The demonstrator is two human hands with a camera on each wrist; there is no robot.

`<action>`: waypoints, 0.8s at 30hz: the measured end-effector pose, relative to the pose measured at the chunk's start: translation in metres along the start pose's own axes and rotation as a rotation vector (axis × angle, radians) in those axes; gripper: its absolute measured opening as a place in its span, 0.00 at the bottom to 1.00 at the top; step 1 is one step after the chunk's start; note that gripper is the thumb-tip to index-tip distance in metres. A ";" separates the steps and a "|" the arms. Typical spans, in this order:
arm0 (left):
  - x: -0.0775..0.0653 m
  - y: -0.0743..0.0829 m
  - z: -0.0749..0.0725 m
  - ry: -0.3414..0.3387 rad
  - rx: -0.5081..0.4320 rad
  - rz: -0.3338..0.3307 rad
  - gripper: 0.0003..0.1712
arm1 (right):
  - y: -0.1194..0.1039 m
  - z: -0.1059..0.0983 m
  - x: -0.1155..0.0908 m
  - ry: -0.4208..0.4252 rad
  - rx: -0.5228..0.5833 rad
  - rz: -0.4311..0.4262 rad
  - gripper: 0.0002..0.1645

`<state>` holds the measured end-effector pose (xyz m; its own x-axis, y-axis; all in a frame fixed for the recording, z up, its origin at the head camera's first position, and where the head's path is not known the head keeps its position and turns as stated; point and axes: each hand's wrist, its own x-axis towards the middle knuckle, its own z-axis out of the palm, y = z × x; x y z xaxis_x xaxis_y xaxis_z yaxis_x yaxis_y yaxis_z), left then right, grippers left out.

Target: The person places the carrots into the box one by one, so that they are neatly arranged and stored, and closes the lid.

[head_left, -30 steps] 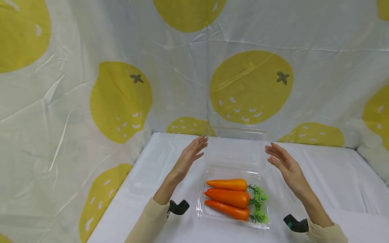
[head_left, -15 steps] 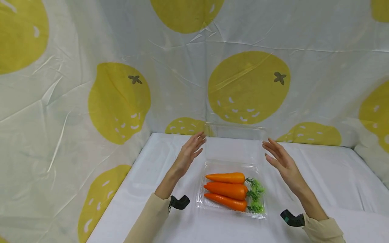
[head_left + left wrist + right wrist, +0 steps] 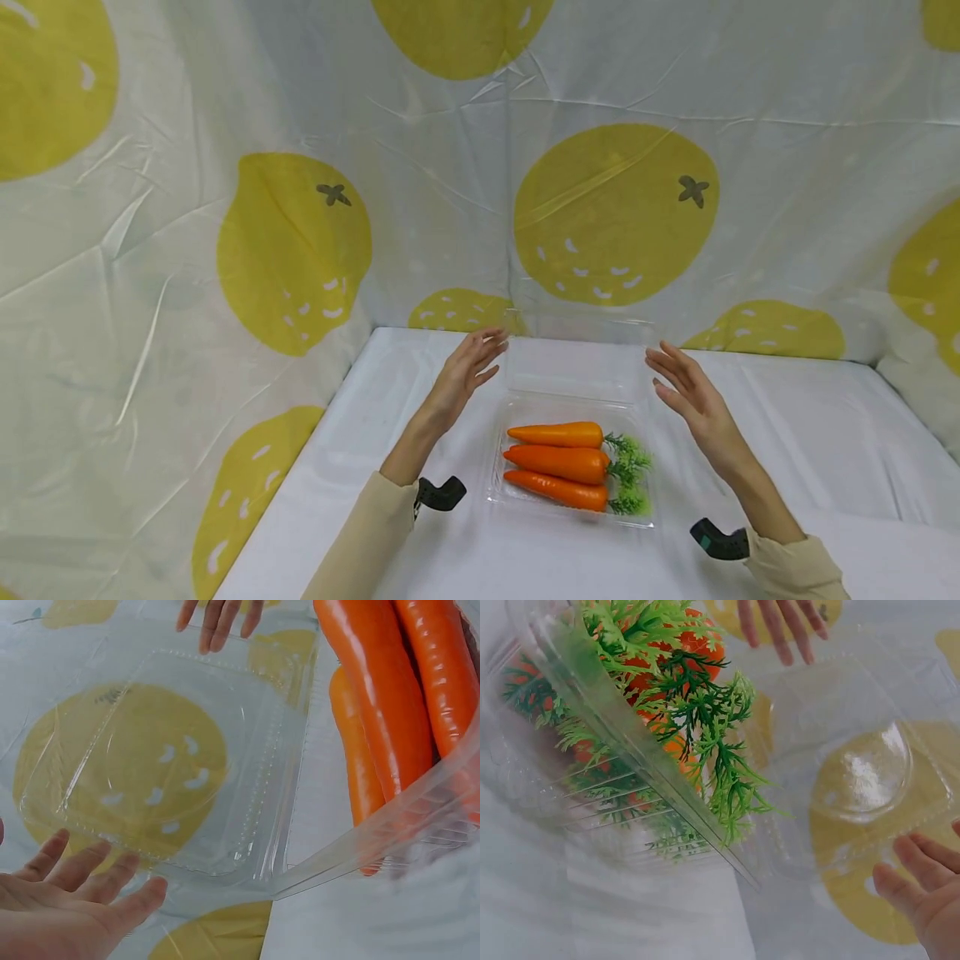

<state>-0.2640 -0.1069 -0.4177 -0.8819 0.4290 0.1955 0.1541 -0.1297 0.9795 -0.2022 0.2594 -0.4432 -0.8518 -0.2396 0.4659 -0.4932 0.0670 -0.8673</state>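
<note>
A clear plastic clamshell container [image 3: 498, 493] stands on the white table in the head view, its lid [image 3: 581, 367] raised at the back. Three orange carrots [image 3: 558, 462] lie side by side in the base. Their green leafy tops [image 3: 632, 462] point right. My left hand [image 3: 461, 379] is beside the lid's left edge, fingers extended and slightly bent, fingertips right at the edge. On the other side, my right hand [image 3: 697, 404] faces it with fingers likewise extended, close to the lid's right edge. Neither hand grips anything.
White cloth covers the table [image 3: 810, 433]. A curtain [image 3: 442, 192] printed with yellow lemons hangs behind and along the left side. Black wrist cameras [image 3: 441, 493] sit at both beige cuffs [image 3: 795, 567].
The container with its carrots has shifted a little away from me, toward the back curtain. Both hands stay in nearly the same place and pose.
</note>
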 end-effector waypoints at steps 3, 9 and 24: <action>-0.001 0.003 0.000 -0.005 0.017 -0.003 0.29 | -0.003 -0.001 -0.002 0.001 -0.041 0.019 0.35; -0.010 0.008 0.001 0.003 0.074 -0.017 0.29 | -0.010 -0.001 -0.007 -0.009 -0.068 0.017 0.31; -0.037 0.019 0.007 -0.016 0.223 -0.053 0.32 | -0.034 0.000 -0.022 -0.047 -0.150 0.094 0.27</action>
<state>-0.2255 -0.1189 -0.4055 -0.8843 0.4445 0.1429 0.2042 0.0930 0.9745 -0.1667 0.2630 -0.4242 -0.8878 -0.2704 0.3723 -0.4358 0.2342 -0.8690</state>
